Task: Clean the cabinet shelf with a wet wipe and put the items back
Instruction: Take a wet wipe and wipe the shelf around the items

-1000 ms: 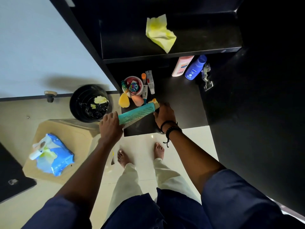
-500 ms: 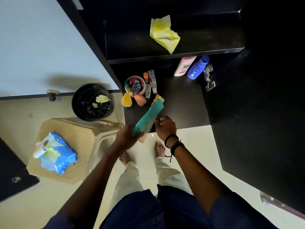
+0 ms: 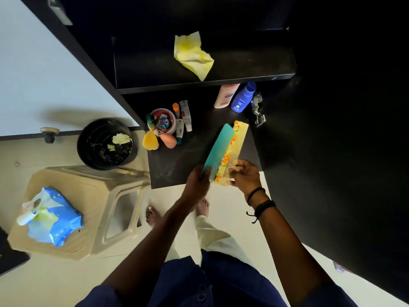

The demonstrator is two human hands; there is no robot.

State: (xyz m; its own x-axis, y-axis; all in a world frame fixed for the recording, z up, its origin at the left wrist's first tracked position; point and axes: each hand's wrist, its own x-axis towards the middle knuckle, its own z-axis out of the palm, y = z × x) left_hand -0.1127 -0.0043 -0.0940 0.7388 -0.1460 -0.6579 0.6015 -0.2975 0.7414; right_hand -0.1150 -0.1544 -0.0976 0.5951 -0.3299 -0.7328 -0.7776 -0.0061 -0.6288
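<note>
Pale floor tiles (image 3: 55, 280) spread beneath us, and a beige stool (image 3: 93, 189) on our left carries the blue wipe pack (image 3: 53, 220). Over the front edge of the lower shelf (image 3: 194, 158), our left hand (image 3: 195, 181) curls round the near end of a teal comb (image 3: 218, 147). Our right hand (image 3: 245, 177) pinches the toothed side of a yellow flowered comb (image 3: 238, 142). The two combs lie side by side, touching, and point away from us.

Farther in on that shelf stand a bowl (image 3: 171, 115) of small things, some tubes, then a pink bottle (image 3: 226, 95) and a blue bottle (image 3: 243, 97) at the back. Beyond, the upper shelf (image 3: 150, 67) holds only the crumpled wet wipe (image 3: 192, 56), near its front edge.

We judge the step in hand to be gathering the combs to go back up there. To do it well, we would:
- square both combs into one hand
- lift the wipe clear with the other
- lay the combs flat toward one side, leaving room for the bottles and the bowl
</note>
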